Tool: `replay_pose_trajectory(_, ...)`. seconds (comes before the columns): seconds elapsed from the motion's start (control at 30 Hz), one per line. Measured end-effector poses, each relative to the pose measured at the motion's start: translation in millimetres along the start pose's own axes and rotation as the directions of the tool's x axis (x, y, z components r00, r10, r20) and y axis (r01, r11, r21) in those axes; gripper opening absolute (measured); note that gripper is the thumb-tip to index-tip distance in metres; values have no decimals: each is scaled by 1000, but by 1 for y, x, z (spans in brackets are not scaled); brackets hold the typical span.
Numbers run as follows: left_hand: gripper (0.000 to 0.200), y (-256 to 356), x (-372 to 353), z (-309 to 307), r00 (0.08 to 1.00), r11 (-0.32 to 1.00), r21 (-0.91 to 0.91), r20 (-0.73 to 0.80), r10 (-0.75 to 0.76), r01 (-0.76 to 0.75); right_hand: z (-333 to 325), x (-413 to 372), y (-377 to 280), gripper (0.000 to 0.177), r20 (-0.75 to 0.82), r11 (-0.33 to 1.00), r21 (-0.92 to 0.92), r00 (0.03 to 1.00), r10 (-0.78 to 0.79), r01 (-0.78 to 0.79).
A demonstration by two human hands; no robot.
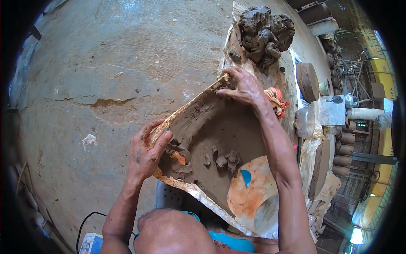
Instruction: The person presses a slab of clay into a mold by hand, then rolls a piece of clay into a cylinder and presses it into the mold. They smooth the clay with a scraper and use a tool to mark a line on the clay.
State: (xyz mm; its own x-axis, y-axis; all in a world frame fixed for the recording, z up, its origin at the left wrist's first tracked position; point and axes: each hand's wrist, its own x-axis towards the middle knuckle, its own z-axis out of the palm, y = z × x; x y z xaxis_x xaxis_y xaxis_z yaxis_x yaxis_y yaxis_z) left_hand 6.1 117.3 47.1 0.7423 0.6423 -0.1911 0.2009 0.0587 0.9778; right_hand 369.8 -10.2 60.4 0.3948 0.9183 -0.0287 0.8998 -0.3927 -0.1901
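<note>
A large, pale-rimmed mould (198, 189) lies tilted in front of me, its inside lined with smooth dark wet clay (220, 127). My left hand (149, 148) grips the mould's left corner, thumb inside and fingers outside the rim. At the far corner my right hand (244, 86) is closed over the rim, its thumb against the clay wall. Small clay lumps (228, 161) rest on the clay floor. Near them is a bare orange-stained patch with a blue scraper-like piece (246, 178) on it. Beside my left thumb, the clay layer is torn, and an orange spot shows through.
A big heap of wet clay (266, 36) sits on a cloth beyond the mould. An orange cloth bundle (277, 103) lies by my right forearm. Further right are a round clay slab (307, 81), a clear plastic bowl (304, 121) and a grey block (331, 111). The concrete floor (105, 101) is cracked.
</note>
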Motion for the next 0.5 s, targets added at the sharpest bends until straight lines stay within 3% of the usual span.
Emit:
replay_pose_trajectory(0.17, 48, 4, 0, -2, 999, 999, -13, 23, -29, 29, 11, 9, -10, 63, -35, 996, -55, 997, 62, -64)
replay_pose_trajectory(0.23, 48, 7, 0, -4, 996, 997, -15, 51, -69, 70, 3, 11, -13, 63, 72, 995, -34, 993, 92, -90)
replay_pose_trajectory(0.3, 48, 5, -1, -2, 997, 998, -26, 53, -63, 65, -7, 13, -20, 64, 84, 995, -68, 993, 83, -78)
replay_pose_trajectory(0.37, 49, 0, -1, 0, 998, 998, -39, 37, -47, 49, -14, 21, -34, 66, 78, 954, -122, 956, 283, -272)
replay_pose_trajectory(0.4, 50, -2, 1, 1, 1000, 998, -52, 7, -26, 26, -9, 25, -29, 65, 167, 944, -129, 931, 323, -305)
replay_pose_trajectory(0.43, 50, -3, 1, 1, 1000, 998, -52, 9, -29, 30, -2, 21, -23, 65, 170, 943, -128, 930, 325, -306)
replay_pose_trajectory(0.5, 50, -3, 1, -1, 1000, 999, -40, 13, -21, 22, 10, 14, -15, 67, 74, 984, -86, 984, 161, -155)
